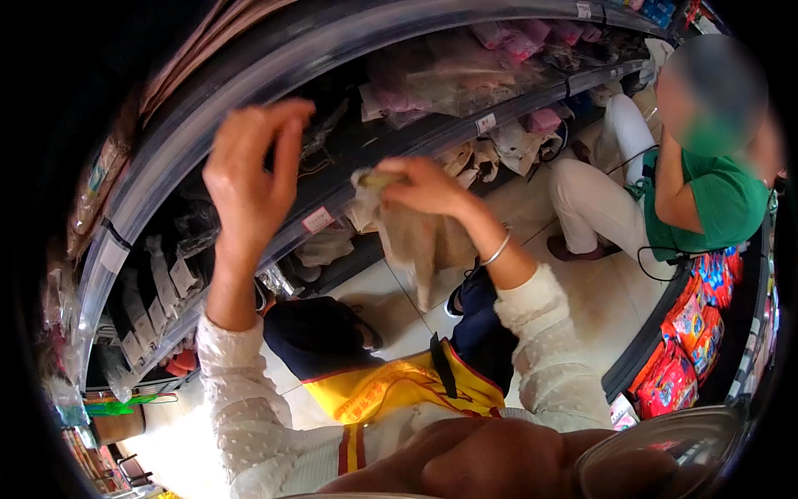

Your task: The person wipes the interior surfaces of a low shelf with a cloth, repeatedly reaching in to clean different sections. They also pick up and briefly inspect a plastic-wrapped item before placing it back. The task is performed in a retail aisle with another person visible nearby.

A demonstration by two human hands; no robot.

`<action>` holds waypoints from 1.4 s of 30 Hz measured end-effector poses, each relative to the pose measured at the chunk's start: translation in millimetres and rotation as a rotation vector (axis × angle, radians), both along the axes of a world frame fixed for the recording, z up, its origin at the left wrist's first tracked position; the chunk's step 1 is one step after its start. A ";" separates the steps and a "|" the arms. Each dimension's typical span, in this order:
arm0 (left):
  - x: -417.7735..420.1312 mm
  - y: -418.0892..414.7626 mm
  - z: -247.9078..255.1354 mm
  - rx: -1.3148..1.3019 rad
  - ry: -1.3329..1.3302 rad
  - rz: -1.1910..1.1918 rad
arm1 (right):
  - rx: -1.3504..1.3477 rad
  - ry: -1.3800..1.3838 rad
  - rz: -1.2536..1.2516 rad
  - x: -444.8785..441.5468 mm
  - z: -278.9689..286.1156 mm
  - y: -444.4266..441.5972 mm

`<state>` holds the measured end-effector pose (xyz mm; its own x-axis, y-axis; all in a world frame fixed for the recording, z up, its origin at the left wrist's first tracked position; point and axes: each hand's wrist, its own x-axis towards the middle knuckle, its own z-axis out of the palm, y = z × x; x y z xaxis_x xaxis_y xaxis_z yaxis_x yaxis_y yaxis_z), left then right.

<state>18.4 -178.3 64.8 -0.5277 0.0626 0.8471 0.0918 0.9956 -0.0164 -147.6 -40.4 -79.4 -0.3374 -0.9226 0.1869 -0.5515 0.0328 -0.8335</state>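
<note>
My right hand (427, 184), with a bangle on the wrist, grips a bunched beige-grey cloth (424, 240) that hangs down over the tiled floor. Its lower end dangles in front of the bottom shelf. Raised at the left, my left hand (252, 165) is in front of the dark shelving and blurred by motion. Its fingers are curled, a gap shows between them and the thumb, and I see nothing in it. Behind my hands runs a shelf edge (386, 159) with price labels, one of them a red-bordered label (318, 219).
Plastic-wrapped goods (449, 75) lie on the middle shelf. Cloth bags (514, 146) sit on the low shelf. At the right squats a person in a green shirt (723, 199). Red detergent packs (670, 380) line the shelf behind. White cartons (165, 287) stand at the left.
</note>
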 end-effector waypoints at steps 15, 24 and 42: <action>-92.3 -1.5 5.8 -0.341 0.155 0.438 | -0.124 -0.011 0.045 18.9 -40.6 -14.9; -93.7 1.9 18.0 -0.272 0.016 0.461 | -0.197 -0.028 -0.004 21.9 -40.7 -16.4; -106.0 3.2 25.2 -0.249 -0.022 0.396 | -0.109 -0.033 -0.021 24.5 -46.6 -25.2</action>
